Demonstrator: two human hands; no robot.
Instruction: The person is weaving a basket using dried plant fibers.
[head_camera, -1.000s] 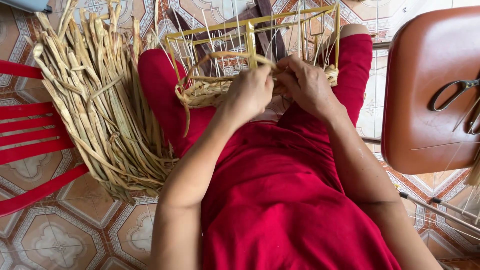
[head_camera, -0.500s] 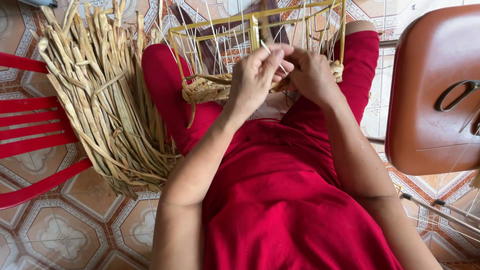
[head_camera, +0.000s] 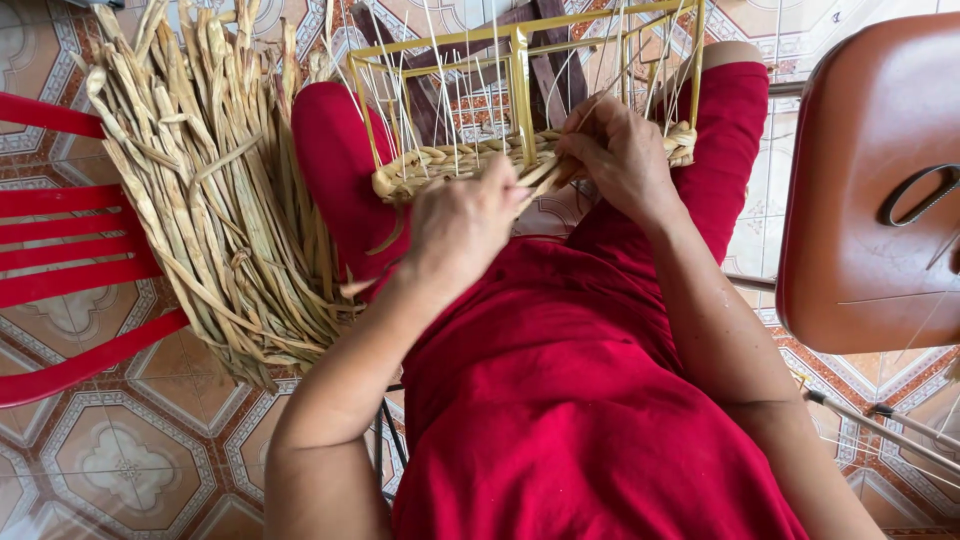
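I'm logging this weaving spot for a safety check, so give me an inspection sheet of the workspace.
Surface: the lap in red cloth, over a patterned tile floor.
Job's things: yellow wire frame on the knees, with a woven band along its base and a straw strand between the hands.
Clutter: straw bundle leaning on the red chair.
Grippers: left hand and right hand both pinch the strand.
Cables: nothing seen.
Surroundings: brown seat with scissors on it.

Left hand (head_camera: 462, 222), right hand (head_camera: 622, 152) pinch straw strand (head_camera: 545, 176) (at woven rim (head_camera: 450, 160)).
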